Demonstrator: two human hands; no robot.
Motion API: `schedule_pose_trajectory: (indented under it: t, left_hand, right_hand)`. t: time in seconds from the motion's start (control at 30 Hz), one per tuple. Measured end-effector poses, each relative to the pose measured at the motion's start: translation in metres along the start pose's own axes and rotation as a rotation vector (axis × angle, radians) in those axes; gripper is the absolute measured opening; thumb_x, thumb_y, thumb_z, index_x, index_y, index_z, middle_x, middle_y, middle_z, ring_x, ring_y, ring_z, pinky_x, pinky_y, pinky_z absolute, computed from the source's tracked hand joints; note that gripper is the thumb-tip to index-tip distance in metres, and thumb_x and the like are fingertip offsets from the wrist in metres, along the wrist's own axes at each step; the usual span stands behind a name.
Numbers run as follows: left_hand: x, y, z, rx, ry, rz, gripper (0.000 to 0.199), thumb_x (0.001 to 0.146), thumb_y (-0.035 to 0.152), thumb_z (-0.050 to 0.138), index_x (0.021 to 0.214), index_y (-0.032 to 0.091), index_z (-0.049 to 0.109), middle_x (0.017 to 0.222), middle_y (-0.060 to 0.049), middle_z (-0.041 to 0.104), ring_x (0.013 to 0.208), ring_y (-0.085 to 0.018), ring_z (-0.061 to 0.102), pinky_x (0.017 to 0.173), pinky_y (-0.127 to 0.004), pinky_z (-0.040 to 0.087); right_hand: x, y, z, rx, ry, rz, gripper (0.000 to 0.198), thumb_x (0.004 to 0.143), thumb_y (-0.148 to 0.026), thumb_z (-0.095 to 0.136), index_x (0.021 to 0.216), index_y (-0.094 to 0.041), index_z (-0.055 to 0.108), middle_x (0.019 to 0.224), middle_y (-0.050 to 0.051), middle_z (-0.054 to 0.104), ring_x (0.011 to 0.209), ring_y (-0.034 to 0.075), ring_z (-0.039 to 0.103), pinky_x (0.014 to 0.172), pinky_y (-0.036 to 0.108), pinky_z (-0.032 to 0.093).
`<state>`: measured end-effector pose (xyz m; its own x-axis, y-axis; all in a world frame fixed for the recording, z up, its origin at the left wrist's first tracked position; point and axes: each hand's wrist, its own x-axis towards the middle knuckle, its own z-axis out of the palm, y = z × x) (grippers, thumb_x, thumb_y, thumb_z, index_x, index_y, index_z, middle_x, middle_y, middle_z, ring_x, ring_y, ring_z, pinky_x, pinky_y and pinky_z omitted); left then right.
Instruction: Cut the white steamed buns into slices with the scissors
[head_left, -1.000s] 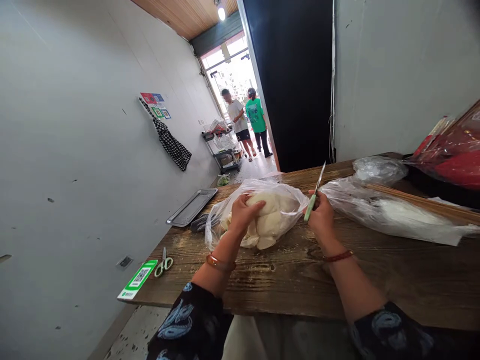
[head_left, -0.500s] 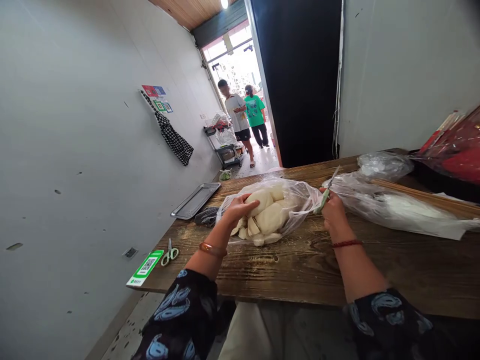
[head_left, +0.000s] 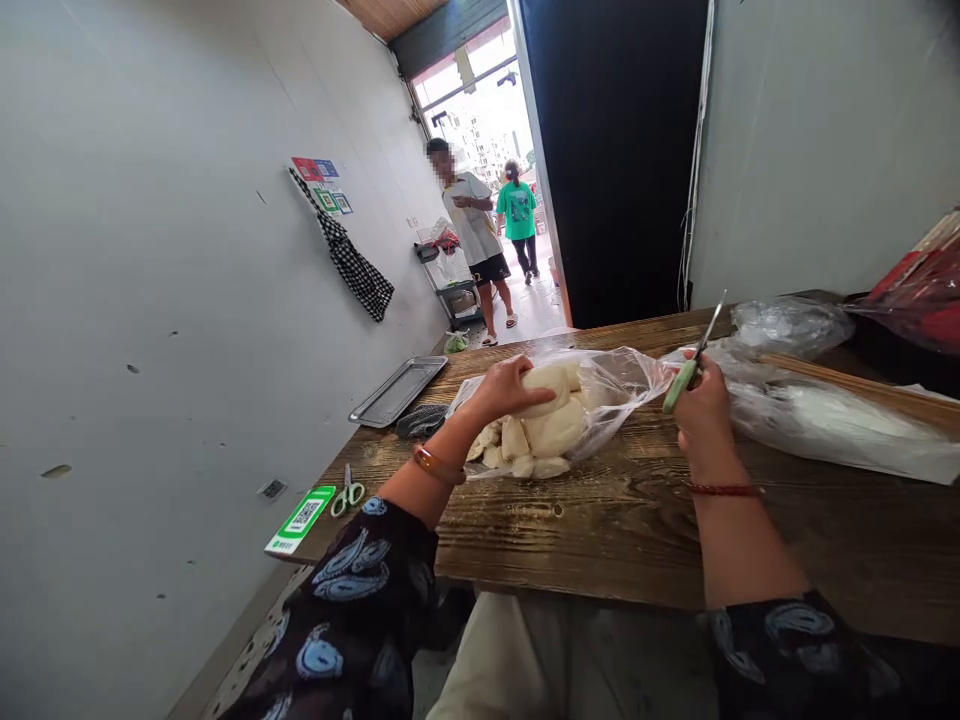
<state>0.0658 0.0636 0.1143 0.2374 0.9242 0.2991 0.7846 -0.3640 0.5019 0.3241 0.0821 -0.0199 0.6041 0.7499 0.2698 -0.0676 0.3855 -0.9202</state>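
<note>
A clear plastic bag (head_left: 616,402) lies open on the wooden table, holding pale, dough-like pieces (head_left: 556,432), some large and rounded, some small. My left hand (head_left: 514,390) reaches over the bag's left part, thumb and fingers closed around one large piece (head_left: 551,380). In my right hand (head_left: 705,410) are green-handled scissors (head_left: 681,386), blades pointing up and away. The bag's stretched right end reaches this hand; whether the fingers also pinch it, I cannot tell.
On the left are a metal tray (head_left: 399,392), a dark cloth (head_left: 421,422), second scissors (head_left: 347,494) and a green QR card (head_left: 301,520). Bagged sticks (head_left: 840,380) and white plastic packaging (head_left: 832,425) lie right. Two people (head_left: 474,225) are by the doorway.
My left hand has moved right and further over the large pale piece. The right hand with the scissors has moved right and slightly up, the bag's end stretching along with it.
</note>
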Motion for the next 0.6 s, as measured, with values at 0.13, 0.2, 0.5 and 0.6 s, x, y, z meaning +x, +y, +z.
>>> schedule_pose_trajectory:
  t: [0.13, 0.2, 0.5, 0.6]
  left_hand:
    - [-0.003, 0.008, -0.011, -0.005, 0.121, -0.006, 0.037, 0.059, 0.039, 0.082, 0.084, 0.018, 0.064, 0.078, -0.002, 0.063, 0.07, -0.017, 0.053, 0.069, -0.03, 0.04]
    - [-0.005, 0.002, -0.015, -0.061, 0.226, -0.022, 0.04, 0.061, 0.039, 0.081, 0.089, 0.018, 0.062, 0.082, -0.002, 0.063, 0.075, -0.017, 0.054, 0.07, -0.029, 0.04]
    - [-0.024, -0.033, -0.007, -0.418, 0.553, -0.158, 0.048, 0.059, 0.041, 0.081, 0.093, 0.017, 0.059, 0.089, -0.002, 0.061, 0.08, -0.016, 0.056, 0.073, -0.027, 0.045]
    - [-0.042, -0.036, -0.017, -0.653, 0.682, -0.175, 0.05, 0.059, 0.041, 0.082, 0.096, 0.017, 0.057, 0.091, -0.001, 0.061, 0.079, -0.014, 0.057, 0.072, -0.025, 0.047]
  right_hand:
    - [-0.001, -0.007, 0.0, 0.051, 0.089, 0.057, 0.055, 0.062, -0.036, 0.076, 0.111, -0.021, 0.056, 0.085, -0.001, 0.063, 0.077, 0.017, 0.063, 0.079, 0.037, 0.054]
    - [-0.003, -0.012, 0.001, 0.085, 0.097, 0.065, 0.053, 0.062, -0.034, 0.075, 0.109, -0.021, 0.055, 0.084, -0.002, 0.062, 0.075, 0.017, 0.063, 0.078, 0.035, 0.054]
    - [-0.008, -0.037, -0.002, 0.115, 0.212, -0.07, 0.049, 0.073, -0.026, 0.06, 0.119, -0.017, 0.048, 0.089, 0.003, 0.061, 0.083, 0.016, 0.062, 0.087, 0.034, 0.053]
    - [-0.017, -0.048, 0.001, 0.073, 0.215, -0.155, 0.054, 0.073, -0.027, 0.066, 0.123, -0.015, 0.051, 0.088, 0.003, 0.061, 0.081, 0.017, 0.061, 0.087, 0.036, 0.053]
